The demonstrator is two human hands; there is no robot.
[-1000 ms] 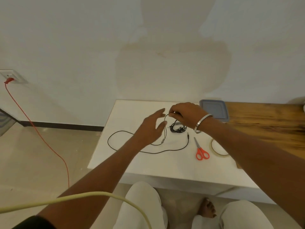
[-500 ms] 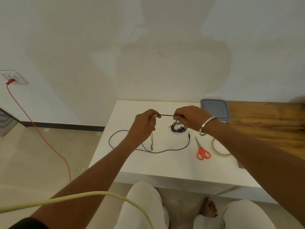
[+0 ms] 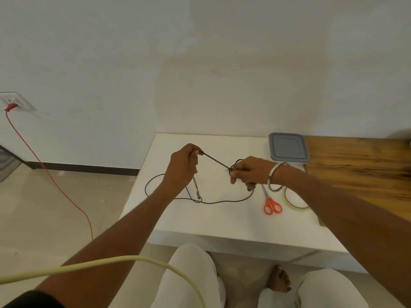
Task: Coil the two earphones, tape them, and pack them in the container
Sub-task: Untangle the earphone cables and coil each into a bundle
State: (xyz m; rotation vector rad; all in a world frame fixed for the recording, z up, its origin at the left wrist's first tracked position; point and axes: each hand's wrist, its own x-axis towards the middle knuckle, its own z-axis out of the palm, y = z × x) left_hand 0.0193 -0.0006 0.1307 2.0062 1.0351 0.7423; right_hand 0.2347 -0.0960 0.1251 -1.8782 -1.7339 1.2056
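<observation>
Stretching the earphone cord out between our two hands over the white table.

Our left hand [image 3: 182,166] is pinched shut on the black earphone cable [image 3: 214,161], holding it up off the white table [image 3: 222,221], and from that fist a length drops down to the tabletop, where the slack lies in a wide loop with a small plug or mic piece, hard to say which. The cable runs taut and slanting down to our right hand [image 3: 249,172], closed on a small bundle of the cord. Just right of that the orange-handled scissors [image 3: 271,204] lie flat, the tape roll [image 3: 295,200] beside them. The grey-lidded container [image 3: 288,148] sits at the back, lid on.
</observation>
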